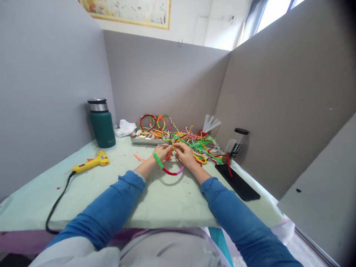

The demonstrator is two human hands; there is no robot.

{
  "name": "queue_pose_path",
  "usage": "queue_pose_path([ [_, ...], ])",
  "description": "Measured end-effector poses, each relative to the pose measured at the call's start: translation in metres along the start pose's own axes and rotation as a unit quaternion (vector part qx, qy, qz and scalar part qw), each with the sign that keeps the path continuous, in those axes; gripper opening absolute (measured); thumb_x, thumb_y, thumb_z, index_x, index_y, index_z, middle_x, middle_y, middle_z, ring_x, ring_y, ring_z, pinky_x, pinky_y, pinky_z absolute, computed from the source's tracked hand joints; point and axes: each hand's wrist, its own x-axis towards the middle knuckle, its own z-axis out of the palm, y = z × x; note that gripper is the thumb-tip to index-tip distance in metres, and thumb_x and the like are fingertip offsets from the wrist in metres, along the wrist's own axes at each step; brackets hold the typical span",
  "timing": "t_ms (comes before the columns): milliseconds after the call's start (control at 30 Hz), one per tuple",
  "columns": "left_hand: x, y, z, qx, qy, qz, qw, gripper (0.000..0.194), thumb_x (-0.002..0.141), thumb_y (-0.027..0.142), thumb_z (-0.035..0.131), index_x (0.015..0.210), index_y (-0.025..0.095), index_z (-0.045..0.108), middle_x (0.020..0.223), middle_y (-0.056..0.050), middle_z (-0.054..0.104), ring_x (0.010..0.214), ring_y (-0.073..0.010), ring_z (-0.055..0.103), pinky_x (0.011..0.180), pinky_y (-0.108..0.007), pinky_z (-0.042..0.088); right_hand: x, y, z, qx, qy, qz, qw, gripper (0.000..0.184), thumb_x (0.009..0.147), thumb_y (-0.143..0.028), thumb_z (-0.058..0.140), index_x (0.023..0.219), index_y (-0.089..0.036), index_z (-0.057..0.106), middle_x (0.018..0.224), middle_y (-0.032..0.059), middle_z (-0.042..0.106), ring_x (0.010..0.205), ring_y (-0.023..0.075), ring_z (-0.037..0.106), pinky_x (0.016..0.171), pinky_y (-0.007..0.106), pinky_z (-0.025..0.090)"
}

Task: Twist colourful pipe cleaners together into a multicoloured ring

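Observation:
Both hands meet above the middle of the table. My left hand [162, 152] and my right hand [184, 152] pinch the far side of a ring wound from pipe cleaners [170, 173]. Its near side hangs toward me in green, red and pink-purple sections, with orange showing between my fingers. The exact join under the fingertips is hidden. Just left of the left hand, a loose orange pipe cleaner [139, 158] lies on the cloth. Behind the right hand spreads a tangled heap of coloured pipe cleaners [198, 142].
A metal tray [150, 141] of shells stands at the back, with finished-looking rings [148, 115] on it. On the left are a yellow glue gun [91, 162] with its cord and a green bottle [102, 128]. To the right lie a black phone [239, 183] and a clear bottle [237, 142].

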Motion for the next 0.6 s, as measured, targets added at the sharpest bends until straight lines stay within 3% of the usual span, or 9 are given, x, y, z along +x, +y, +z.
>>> queue_pose_path([
  [400,-0.003,0.008,0.002,-0.088,-0.020,-0.087,0.992,0.036,0.075,0.045,0.054,0.081,0.010,0.061,0.051,-0.001,0.057,0.040,-0.0099,0.051,0.045,-0.023,0.043,-0.001,-0.010,-0.005,-0.098,0.005,-0.090,0.991,0.021,0.081,-0.020,0.046,0.090,-0.020,0.066,0.085,0.0058,0.059,0.080,0.0157,0.053,0.070,0.028,0.041],
  [600,-0.004,0.007,-0.001,-0.096,-0.027,-0.085,0.991,0.035,0.074,0.043,0.057,0.082,0.009,0.061,0.053,-0.003,0.059,0.041,-0.0103,0.053,0.046,-0.023,0.044,-0.003,-0.007,-0.001,-0.086,-0.001,-0.078,0.993,0.022,0.081,-0.020,0.046,0.092,-0.021,0.065,0.089,0.0060,0.059,0.080,0.0156,0.054,0.071,0.028,0.043],
])
